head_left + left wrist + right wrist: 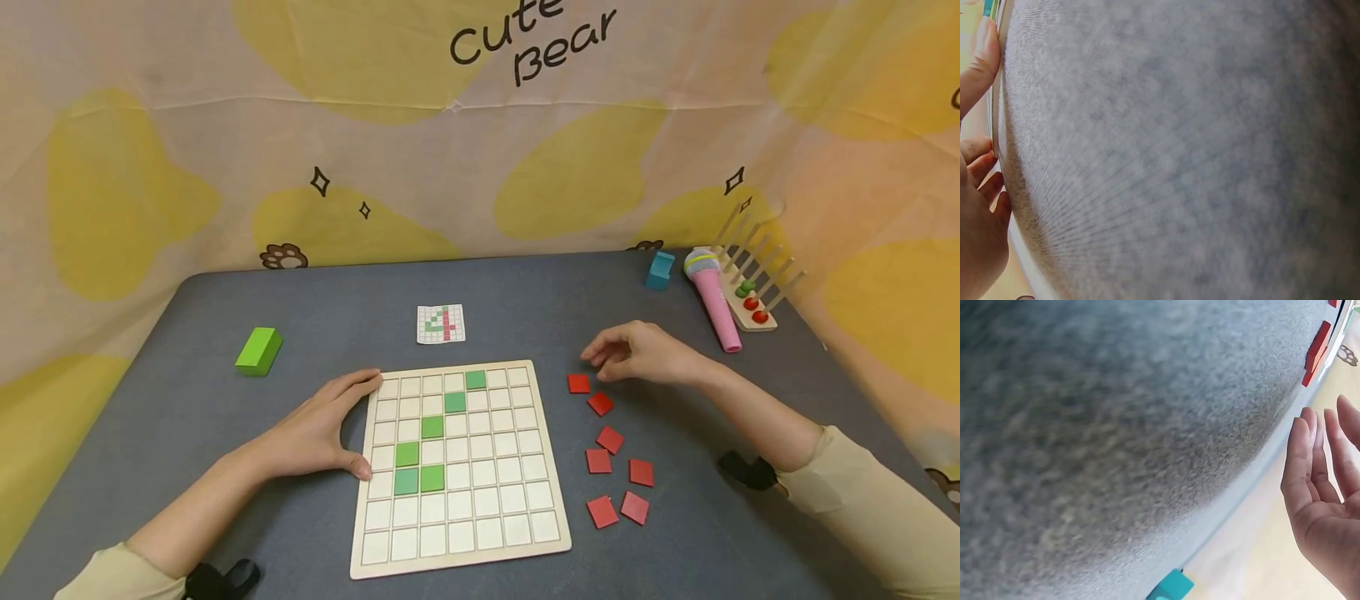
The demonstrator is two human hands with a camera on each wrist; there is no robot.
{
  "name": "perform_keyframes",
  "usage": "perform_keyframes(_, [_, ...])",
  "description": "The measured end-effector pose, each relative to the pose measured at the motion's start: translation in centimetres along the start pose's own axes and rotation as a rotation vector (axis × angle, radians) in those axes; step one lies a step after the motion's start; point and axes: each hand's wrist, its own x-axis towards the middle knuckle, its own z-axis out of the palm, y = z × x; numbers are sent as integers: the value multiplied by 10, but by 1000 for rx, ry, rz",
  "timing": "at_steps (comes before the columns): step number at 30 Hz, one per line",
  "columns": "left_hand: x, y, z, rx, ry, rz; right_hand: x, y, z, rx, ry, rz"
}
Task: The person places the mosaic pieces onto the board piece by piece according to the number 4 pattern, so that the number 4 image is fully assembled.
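A pale square board [480, 555] with a grid of white cells lies on the dark table. Several green tiles [432, 427] fill cells in its upper and left parts. My left hand [318, 429] spreads along the board's left side, thumb and fingertips at the edge. Beyond the board's right side, my right hand [645, 354] hovers with fingers loosely bent, just above a red tile [578, 383]. Nothing shows between its fingers, also in the right wrist view, where the hand [1329, 494] stands apart from the red tiles [1316, 353].
More red tiles [610, 439] lie scattered right of the board. A small printed grid card [441, 323] is behind it. A green block [258, 351] stands at left; a blue block [660, 271], a pink toy microphone [716, 304] and a pegged wooden rack [763, 323] stand at back right.
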Motion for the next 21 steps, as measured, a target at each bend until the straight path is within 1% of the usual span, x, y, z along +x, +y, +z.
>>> perform_keyframes(7, [0, 2, -1, -3, -2, -1, -12, 4, -8, 18, 22, -8])
perform_keyframes(12, [-1, 1, -1, -4, -6, -6, -29, 10, -20, 32, 37, -24])
perform_keyframes(15, [-1, 0, 0, -3, -5, -6, -44, 16, -31, 38, 39, -24])
perform_keyframes(17, [-1, -1, 0, 0, -4, -5, -56, 22, -40, 38, 39, 2])
perform_keyframes(21, [0, -2, 1, 2, -2, -3, -83, 39, -56, 38, -13, 26])
